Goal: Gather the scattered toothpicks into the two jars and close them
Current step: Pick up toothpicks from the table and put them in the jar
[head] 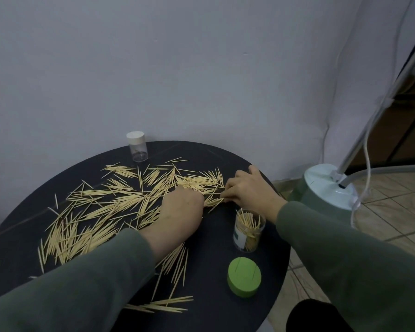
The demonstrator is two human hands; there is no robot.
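Toothpicks, left hand and right hand gathering

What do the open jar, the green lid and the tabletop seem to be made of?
Open jar: clear, glossy, probably plastic, possibly glass; the toothpicks inside show through its wall. Green lid: matte, evenly coloured, likely plastic. Tabletop: dark, matte, with faint straight seams; material unclear, perhaps painted or laminated board.

We count 2 jars: open jar part-filled, capped jar nearly empty. 1 loose green lid. 1 tabletop. Scattered toothpicks: too many to count. 2 hands: left hand, right hand.
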